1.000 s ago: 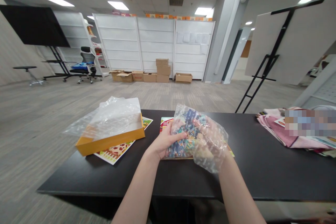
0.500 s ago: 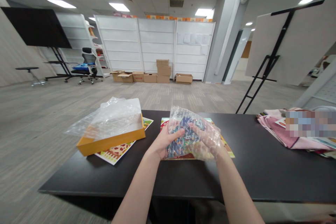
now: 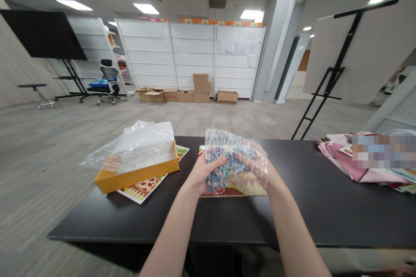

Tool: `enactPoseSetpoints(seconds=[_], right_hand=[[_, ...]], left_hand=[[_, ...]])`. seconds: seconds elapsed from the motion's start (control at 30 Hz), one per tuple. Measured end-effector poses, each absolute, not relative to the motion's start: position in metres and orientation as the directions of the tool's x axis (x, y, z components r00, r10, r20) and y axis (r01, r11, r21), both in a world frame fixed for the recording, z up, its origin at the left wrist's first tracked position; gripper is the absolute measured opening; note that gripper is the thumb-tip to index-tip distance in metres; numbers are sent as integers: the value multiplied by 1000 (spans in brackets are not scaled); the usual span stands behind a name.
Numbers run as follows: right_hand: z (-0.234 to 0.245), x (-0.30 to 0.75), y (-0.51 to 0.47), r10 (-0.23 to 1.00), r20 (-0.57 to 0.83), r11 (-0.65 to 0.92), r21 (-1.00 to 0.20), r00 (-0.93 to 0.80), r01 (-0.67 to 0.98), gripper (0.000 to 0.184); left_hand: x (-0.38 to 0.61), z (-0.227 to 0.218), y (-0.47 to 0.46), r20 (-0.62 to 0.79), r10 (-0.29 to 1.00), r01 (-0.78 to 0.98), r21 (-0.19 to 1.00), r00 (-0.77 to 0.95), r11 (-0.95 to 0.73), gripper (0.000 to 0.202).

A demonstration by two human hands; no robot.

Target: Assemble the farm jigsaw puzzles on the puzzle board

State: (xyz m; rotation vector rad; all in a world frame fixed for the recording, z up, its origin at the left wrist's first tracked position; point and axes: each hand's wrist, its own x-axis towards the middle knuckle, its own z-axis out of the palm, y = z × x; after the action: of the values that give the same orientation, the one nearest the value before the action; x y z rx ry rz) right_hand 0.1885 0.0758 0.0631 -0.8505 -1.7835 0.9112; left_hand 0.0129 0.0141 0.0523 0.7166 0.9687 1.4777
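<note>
Left hand (image 3: 199, 175) holds a clear bag (image 3: 221, 138) of colourful pieces (image 3: 215, 180) at frame centre, over a printed board (image 3: 242, 191); right hand (image 3: 257, 165) seems inside (its grip too obscured to judge), probably handling pieces; the next move calls for a steady bag

Bright overhead ceiling panels (image 3: 146, 8), warped picture edges

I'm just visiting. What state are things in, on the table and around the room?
Clear bag: loosely bunched, holding colourful pieces
Left grip: closed on the bag
Right grip: showing through the bag's plastic
Picture board: lying flat, partly covered
Yellow box: open, plastic wrap draped over it
Screen: dark
Ceiling light: lit
Rightmost cardboard box: open
Pink cloths: piled
</note>
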Motion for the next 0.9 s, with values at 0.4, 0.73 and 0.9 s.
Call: enactPoseSetpoints(seconds=[0.4, 0.73, 0.9], right_hand=[[47, 250, 105, 984, 23, 65, -969, -174, 240, 62], [28, 253, 111, 968, 112, 244, -624, -224, 743, 53], [21, 254, 114, 952, 201, 303, -510, -231, 805, 46]], left_hand=[[-24, 60, 16, -142, 940, -616, 783, -312, -86, 35], [-24, 63, 13, -215, 939, -662, 749, -268, -18, 36], [-24, 62, 13, -203, 951, -670, 742, -235, -7, 36]])
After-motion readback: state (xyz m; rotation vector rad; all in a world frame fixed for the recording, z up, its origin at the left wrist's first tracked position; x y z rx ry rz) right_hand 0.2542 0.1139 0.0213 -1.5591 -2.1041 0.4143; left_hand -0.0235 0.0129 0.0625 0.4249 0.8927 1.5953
